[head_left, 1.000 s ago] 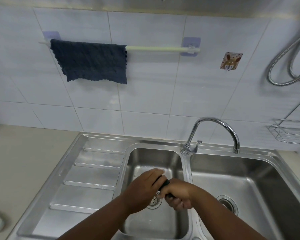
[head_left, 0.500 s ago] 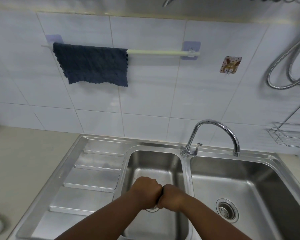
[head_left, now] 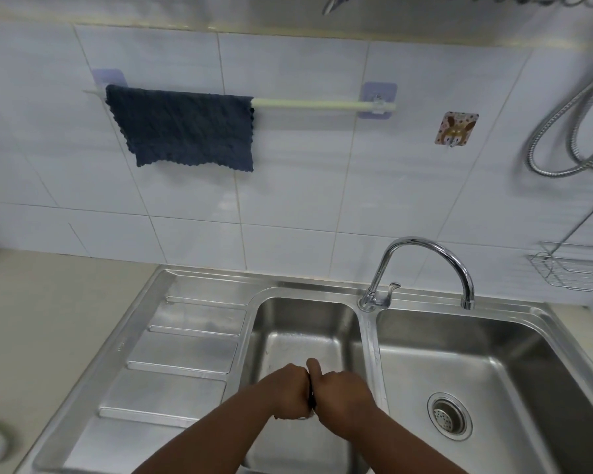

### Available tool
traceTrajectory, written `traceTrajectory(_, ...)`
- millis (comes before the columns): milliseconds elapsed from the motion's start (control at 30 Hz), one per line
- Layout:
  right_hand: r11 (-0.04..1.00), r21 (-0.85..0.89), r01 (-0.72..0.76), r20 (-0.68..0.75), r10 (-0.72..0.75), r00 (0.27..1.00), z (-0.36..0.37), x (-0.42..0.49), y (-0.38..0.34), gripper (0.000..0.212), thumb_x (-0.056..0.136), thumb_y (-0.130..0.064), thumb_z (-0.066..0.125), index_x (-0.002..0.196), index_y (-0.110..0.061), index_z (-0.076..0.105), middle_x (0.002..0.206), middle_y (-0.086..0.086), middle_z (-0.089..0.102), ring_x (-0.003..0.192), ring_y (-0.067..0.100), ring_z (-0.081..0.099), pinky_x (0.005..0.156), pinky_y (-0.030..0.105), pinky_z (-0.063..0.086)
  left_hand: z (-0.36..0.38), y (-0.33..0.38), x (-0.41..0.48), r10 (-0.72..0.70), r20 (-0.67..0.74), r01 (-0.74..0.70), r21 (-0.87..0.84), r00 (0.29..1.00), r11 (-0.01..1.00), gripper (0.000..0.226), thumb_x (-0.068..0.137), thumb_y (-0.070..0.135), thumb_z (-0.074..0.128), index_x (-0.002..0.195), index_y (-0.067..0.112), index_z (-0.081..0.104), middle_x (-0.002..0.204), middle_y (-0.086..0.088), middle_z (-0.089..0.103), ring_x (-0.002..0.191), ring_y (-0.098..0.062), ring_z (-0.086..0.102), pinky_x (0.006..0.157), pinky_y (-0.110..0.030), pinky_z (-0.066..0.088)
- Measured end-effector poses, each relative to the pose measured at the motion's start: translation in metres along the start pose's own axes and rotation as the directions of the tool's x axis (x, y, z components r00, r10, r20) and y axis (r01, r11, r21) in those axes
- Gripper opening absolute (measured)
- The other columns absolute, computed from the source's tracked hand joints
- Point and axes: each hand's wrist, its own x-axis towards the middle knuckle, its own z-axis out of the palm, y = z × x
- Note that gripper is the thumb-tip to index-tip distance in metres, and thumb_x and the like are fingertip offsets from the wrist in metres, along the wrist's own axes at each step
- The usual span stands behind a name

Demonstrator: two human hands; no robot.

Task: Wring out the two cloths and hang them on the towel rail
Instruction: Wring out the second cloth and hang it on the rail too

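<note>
Fists pressed knuckle to knuckle over the small left basin of the sink (head_left: 367,336): left hand (head_left: 283,391) and right hand (head_left: 344,393) both clenched tight, right thumb sticking up. Second cloth (head_left: 311,400) almost wholly hidden inside the two fists, only a thin dark strip showing in the seam between them, so wrapped by both grips, not hanging free. Looks like the wringing of the second cloth, squeezed above the basin so the water drops there; no drip clear enough to tell

Next move, at a guess: loosen the twist, shake the cloth open, lift it up and back to the wall, and drape it over the bare stretch of rod. Calls for a long reach across the sink and an even fold so it does not slide off

Further back, tap (head_left: 425,254) arching over the larger right basin, well clear of the fists. On the tiled wall, towel rail (head_left: 322,104) with the first cloth (head_left: 185,130) already draped over its left half, right half free between that cloth and the right-hand bracket
</note>
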Motion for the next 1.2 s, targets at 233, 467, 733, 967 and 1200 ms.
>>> traceTrajectory(233,0.967,0.227,-0.118,0.057,0.108,0.993,0.000,0.003,0.002,0.052,0.080,-0.024,0.061,0.124,-0.012,0.036,0.075,0.004,0.067,0.062,0.020,0.064,0.049,0.027,0.038,0.002,0.000,-0.001,0.110,-0.147,-0.082,0.183,0.983,0.980,0.012,0.085,0.009,0.056,0.080,0.002,0.063,0.070,-0.012,0.062,0.060,-0.021,0.057,0.065,-0.036,0.054)
traceTrajectory(467,0.649,0.732,-0.207,0.111,0.186,0.976,-0.032,0.003,0.032,0.041,0.071,-0.036,0.081,0.103,-0.024,0.059,0.097,-0.002,0.065,0.082,0.012,0.063,0.068,0.026,0.053,-0.005,-0.013,-0.004,0.177,-0.405,-0.180,0.031,0.897,0.983,0.065,0.083,0.009,0.068,0.136,0.024,0.034,0.130,0.000,0.037,0.102,-0.020,0.058,0.084,-0.034,0.055)
traceTrajectory(733,0.387,0.864,-0.323,0.186,0.351,0.918,-0.048,-0.004,0.041,0.023,0.099,-0.022,0.054,0.108,-0.013,0.072,0.089,0.009,0.071,0.062,0.011,0.069,0.052,0.021,0.054,-0.043,-0.016,-0.022,0.165,-0.575,-0.285,-0.126,0.802,0.950,0.020,0.088,0.009,0.061,0.086,0.022,0.045,0.085,0.007,0.049,0.070,-0.006,0.046,0.063,-0.023,0.042)
traceTrajectory(967,0.443,0.797,-0.410,0.179,0.476,0.861,-0.049,0.007,0.042,0.023,0.093,-0.025,0.058,0.073,-0.020,0.067,0.084,0.002,0.068,0.079,0.017,0.063,0.068,0.027,0.048,-0.051,-0.013,-0.034,0.048,-0.582,-0.335,-0.396,0.812,0.855,0.011,0.088,0.008,0.064,0.082,0.017,0.063,0.071,0.008,0.063,0.064,0.003,0.057,0.060,-0.011,0.045)
traceTrajectory(1200,0.110,0.846,-0.522,0.286,0.733,0.617,-0.030,-0.001,0.075,0.027,0.093,-0.021,0.056,0.075,-0.005,0.068,0.075,0.017,0.070,0.069,0.029,0.067,0.071,0.046,0.059,-0.080,-0.035,-0.052,-0.157,-0.624,-0.339,-0.599,0.765,0.725,0.012,0.090,0.012,0.063,0.080,0.019,0.062,0.085,-0.012,0.070,0.084,-0.032,0.065,0.079,-0.044,0.053)
